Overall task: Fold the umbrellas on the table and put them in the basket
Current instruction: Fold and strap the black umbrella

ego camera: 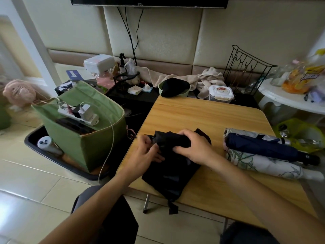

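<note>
Black umbrella (pixel 173 166) in both hands' grip

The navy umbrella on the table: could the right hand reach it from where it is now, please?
Probably yes. The navy umbrella lies just beside the right hand with bare tabletop between, but that hand's grip is on the black umbrella.

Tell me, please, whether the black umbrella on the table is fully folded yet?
Not yet. The black umbrella lies collapsed on the table, its canopy loose and spread; the right hand grips its top while the left hand gathers fabric.

Both hands (pixel 168 148) grip black umbrella (pixel 171 166) on table (pixel 202 117).
</note>
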The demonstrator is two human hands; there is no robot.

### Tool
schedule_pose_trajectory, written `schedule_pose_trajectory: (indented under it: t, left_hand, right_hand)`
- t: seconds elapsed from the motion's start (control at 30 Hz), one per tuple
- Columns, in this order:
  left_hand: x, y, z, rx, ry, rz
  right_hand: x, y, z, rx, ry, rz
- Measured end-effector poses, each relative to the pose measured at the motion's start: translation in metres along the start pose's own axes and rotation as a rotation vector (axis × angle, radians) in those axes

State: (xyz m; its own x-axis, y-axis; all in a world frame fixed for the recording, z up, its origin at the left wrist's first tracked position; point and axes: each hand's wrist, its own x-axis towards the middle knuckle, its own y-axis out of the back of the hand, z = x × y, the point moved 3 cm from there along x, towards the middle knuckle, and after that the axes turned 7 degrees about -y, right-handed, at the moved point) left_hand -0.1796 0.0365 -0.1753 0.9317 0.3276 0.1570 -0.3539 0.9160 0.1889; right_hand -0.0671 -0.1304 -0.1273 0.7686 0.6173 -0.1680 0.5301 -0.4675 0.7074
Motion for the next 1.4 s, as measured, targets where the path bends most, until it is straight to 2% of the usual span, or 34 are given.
schedule_pose_trajectory:
  t: [0.1, 0.2, 0.3, 0.4, 0.5, 0.63, 0.7, 0.77, 0.9, 1.07, 1.13, 1.2, 1.23, 1.3, 1.37, 1.4]
  left_hand:
    - [0.003, 0.000, 0.013, -0.005, 0.022, -0.040]
    - [0.004, -0.001, 0.018, -0.041, 0.114, -0.085]
    - [0.001, 0.003, 0.020, -0.055, 0.167, -0.026]
    - [-0.005, 0.009, 0.022, 0.004, 0.137, -0.026]
    - [-0.008, 0.014, 0.023, -0.040, 0.210, -0.023]
    - [-0.012, 0.022, 0.017, 0.078, 0.310, -0.004]
    - [-0.013, 0.023, 0.014, 0.107, 0.326, -0.031]
    - [-0.014, 0.024, 0.010, 0.133, 0.366, -0.045]
    - [-0.016, 0.023, 0.007, 0.188, 0.387, -0.048]
    - [-0.015, 0.019, -0.003, 0.214, 0.406, -0.012]
    - [-0.011, 0.017, -0.006, 0.474, 0.317, 0.034]
    - [-0.010, 0.010, 0.000, 0.843, 0.016, 0.140]
    - [-0.012, 0.004, 0.003, 0.961, -0.164, 0.137]
    - [-0.014, -0.009, -0.002, 1.093, -0.379, -0.013]
    - [-0.016, -0.016, -0.017, 1.168, -0.410, -0.174]
    - [-0.016, -0.017, -0.024, 1.185, -0.384, -0.219]
  right_hand:
    - [-0.009, -0.003, 0.001, -0.004, 0.004, -0.002]
    - [-0.024, -0.002, 0.005, 0.008, 0.046, 0.087]
    - [-0.041, -0.002, 0.010, 0.098, 0.118, 0.197]
    - [-0.051, -0.008, 0.017, 0.142, 0.152, 0.198]
    - [-0.057, -0.014, 0.026, 0.282, 0.071, 0.180]
    - [-0.064, -0.020, 0.033, 0.563, -0.134, 0.244]
    - [-0.062, -0.024, 0.039, 0.736, -0.244, 0.159]
    - [-0.064, -0.029, 0.042, 0.816, -0.270, 0.042]
    - [-0.070, -0.034, 0.047, 0.639, -0.242, 0.038]
    - [-0.070, -0.040, 0.056, 0.472, -0.319, -0.041]
    - [-0.070, -0.043, 0.057, 0.456, -0.319, -0.036]
    - [-0.066, -0.046, 0.058, 0.441, -0.308, -0.038]
    - [-0.063, -0.047, 0.059, 0.414, -0.302, -0.050]
    - [-0.058, -0.045, 0.057, 0.357, -0.285, -0.101]
    - [-0.050, -0.034, 0.052, 0.304, -0.270, -0.119]
    - [-0.046, -0.026, 0.049, 0.269, -0.256, -0.073]
